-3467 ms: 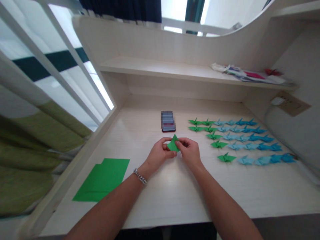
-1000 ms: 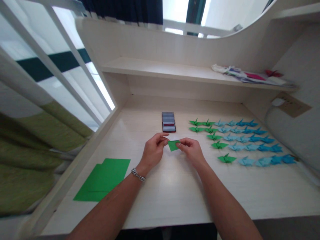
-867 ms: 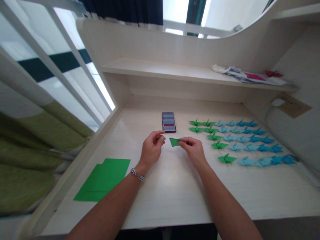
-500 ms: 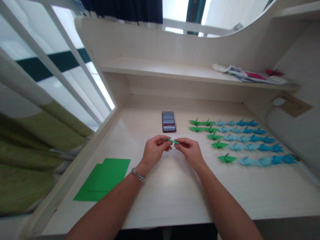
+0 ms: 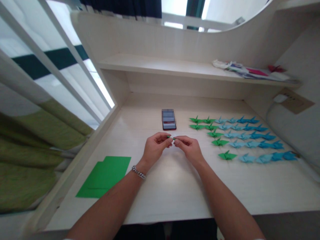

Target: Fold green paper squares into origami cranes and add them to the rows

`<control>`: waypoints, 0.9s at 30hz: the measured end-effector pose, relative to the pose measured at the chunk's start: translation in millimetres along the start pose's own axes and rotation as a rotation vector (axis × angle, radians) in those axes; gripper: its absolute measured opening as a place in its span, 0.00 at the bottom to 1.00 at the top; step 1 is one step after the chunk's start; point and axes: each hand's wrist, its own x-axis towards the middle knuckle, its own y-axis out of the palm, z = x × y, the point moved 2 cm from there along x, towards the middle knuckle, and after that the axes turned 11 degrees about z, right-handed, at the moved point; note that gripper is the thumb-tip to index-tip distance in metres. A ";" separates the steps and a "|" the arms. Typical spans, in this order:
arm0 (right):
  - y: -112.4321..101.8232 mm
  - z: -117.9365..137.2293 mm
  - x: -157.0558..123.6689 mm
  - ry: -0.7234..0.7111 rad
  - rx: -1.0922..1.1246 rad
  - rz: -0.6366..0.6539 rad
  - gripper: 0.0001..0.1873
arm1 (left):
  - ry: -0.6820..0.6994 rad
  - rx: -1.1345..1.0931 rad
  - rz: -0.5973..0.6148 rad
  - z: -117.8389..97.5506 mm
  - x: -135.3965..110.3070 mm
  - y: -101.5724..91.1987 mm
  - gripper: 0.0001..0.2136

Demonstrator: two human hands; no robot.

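Between my two hands is a small folded piece of green paper [image 5: 171, 137], mostly covered by my fingers. My left hand [image 5: 156, 146] pinches its left end; a metal chain bracelet [image 5: 138, 172] circles that wrist. At the other end, the thumb and fingers of my right hand [image 5: 188, 147] are closed on the same paper. Both hands are above the desk, just in front of a phone [image 5: 169, 125]. Flat green paper sheets [image 5: 107, 175] lie to the left, partly behind my left forearm.
Rows of folded paper cranes, green [image 5: 227, 155], light blue [image 5: 247, 158] and darker blue [image 5: 266, 144], stand on the right of the desk [image 5: 172, 193]. Papers [image 5: 257, 72] lie on the shelf [image 5: 160, 65] above. A white plug [image 5: 280, 98] sits in the right wall socket.
My fingers have drawn closer together around the green paper, and less of it shows. The whole view has shifted slightly. The cranes and sheets stay in place.
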 end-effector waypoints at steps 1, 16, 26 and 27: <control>0.0 1.3 -0.3 0.000 -0.006 0.000 0.13 | -0.001 0.002 0.000 -0.2 -0.1 0.1 0.15; 0.7 -0.7 -0.2 -0.016 0.070 0.024 0.15 | 0.090 0.058 0.022 7.5 -1.2 -1.4 0.14; 5.8 -6.0 -0.8 -0.007 0.157 0.017 0.14 | 0.131 0.133 0.039 6.6 -4.5 -0.1 0.12; 6.1 -6.2 -0.9 -0.011 0.144 0.010 0.13 | 0.129 0.136 0.040 6.7 -4.8 0.3 0.12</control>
